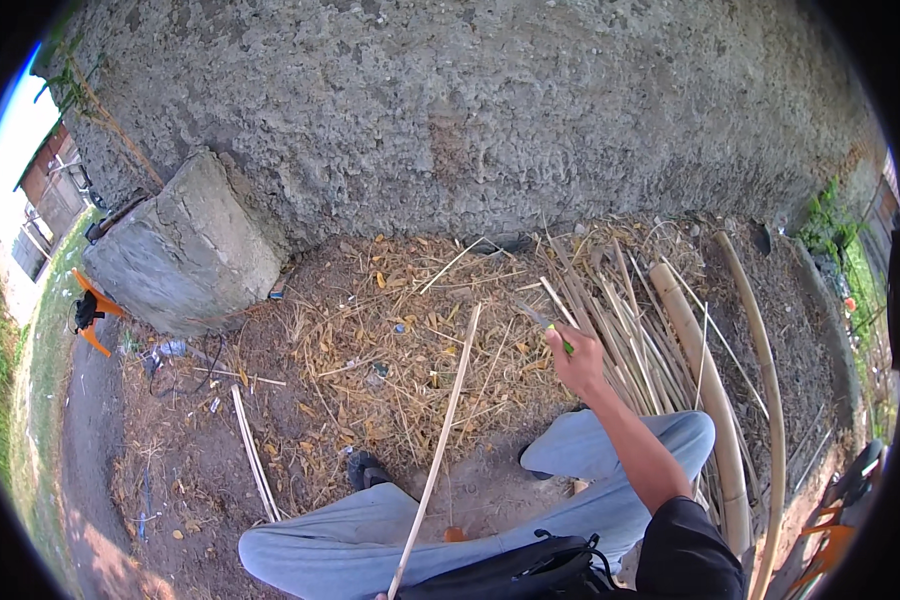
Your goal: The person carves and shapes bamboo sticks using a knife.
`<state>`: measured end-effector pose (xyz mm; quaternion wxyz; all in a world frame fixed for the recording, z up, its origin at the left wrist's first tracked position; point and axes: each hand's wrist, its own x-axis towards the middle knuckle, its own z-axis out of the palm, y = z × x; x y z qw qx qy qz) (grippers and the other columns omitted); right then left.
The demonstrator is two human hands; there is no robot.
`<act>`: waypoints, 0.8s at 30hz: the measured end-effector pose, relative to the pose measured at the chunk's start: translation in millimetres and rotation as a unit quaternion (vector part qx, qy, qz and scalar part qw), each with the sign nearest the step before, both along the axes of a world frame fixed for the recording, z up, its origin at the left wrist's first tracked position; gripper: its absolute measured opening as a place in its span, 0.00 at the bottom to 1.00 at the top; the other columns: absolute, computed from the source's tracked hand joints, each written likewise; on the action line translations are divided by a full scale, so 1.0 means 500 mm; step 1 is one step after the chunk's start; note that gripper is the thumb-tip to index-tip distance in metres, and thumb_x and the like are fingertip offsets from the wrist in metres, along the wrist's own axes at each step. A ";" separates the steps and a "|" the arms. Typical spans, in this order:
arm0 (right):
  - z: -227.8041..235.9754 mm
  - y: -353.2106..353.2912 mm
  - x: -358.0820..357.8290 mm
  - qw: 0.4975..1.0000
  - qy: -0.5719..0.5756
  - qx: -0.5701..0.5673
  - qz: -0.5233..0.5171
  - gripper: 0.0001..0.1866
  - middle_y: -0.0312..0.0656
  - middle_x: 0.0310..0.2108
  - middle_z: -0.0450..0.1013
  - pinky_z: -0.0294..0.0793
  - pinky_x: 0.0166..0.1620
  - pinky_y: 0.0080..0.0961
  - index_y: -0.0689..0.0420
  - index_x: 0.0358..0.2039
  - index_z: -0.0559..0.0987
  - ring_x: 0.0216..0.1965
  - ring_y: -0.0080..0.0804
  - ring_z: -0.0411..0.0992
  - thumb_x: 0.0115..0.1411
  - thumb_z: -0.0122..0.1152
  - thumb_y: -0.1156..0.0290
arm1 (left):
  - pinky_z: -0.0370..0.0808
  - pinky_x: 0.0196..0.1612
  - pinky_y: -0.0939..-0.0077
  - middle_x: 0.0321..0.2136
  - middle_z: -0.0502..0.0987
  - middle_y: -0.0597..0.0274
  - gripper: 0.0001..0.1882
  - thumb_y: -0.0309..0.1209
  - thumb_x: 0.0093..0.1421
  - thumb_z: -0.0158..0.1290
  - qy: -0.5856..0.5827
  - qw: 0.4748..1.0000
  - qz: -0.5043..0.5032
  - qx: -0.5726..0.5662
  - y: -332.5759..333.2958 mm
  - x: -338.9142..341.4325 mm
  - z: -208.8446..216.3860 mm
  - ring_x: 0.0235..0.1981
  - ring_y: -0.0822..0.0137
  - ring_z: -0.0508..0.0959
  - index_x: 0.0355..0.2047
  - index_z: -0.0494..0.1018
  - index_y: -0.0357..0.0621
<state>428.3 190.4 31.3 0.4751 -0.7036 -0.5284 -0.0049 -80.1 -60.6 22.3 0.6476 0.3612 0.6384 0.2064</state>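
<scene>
My right hand (578, 362) is closed round the green handle of a knife (540, 318), whose blade points up and to the left over the litter. A long, pale bamboo strip (440, 440) slants from the lower edge up across my lap. At its bottom end a small part of my left hand (381, 597) shows, gripping the strip; most of that hand is out of the picture. The knife and the strip are apart. To the right of my right hand lies a pile of split bamboo strips (625, 345).
Thick bamboo poles (705, 390) lie right of the pile. A rough grey wall (490, 120) rises ahead, with a concrete block (195, 250) at left. Two cut strips (255, 455) rest by my left knee. Dry leaves and shavings (390, 340) cover the ground. A black bag (510, 570) sits on my lap.
</scene>
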 end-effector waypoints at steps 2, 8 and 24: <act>0.015 -0.018 -0.042 0.996 -0.009 0.015 0.085 0.11 0.47 0.19 0.73 0.70 0.24 0.33 0.62 0.38 0.81 0.19 0.40 0.74 0.62 0.60 0.67 | 0.51 0.12 0.80 0.09 0.58 0.72 0.25 0.47 0.71 0.42 -0.006 1.000 0.000 -0.010 0.002 0.001 -0.007 0.08 0.78 0.57 0.18 0.65 0.50; 0.025 -0.025 -0.080 0.986 -0.057 0.070 0.139 0.10 0.46 0.25 0.78 0.67 0.16 0.28 0.63 0.36 0.82 0.15 0.32 0.73 0.59 0.63 0.69 | 0.51 0.12 0.80 0.09 0.59 0.73 0.25 0.49 0.70 0.43 0.013 1.000 -0.015 0.011 -0.013 -0.010 -0.030 0.09 0.78 0.57 0.19 0.66 0.50; 0.082 -0.019 -0.085 0.977 -0.069 0.140 0.143 0.10 0.40 0.16 0.71 0.61 0.15 0.27 0.62 0.37 0.81 0.12 0.29 0.67 0.59 0.62 0.69 | 0.53 0.17 0.80 0.12 0.61 0.75 0.23 0.46 0.69 0.46 0.065 0.997 0.000 0.031 -0.024 -0.001 -0.041 0.13 0.79 0.58 0.19 0.68 0.50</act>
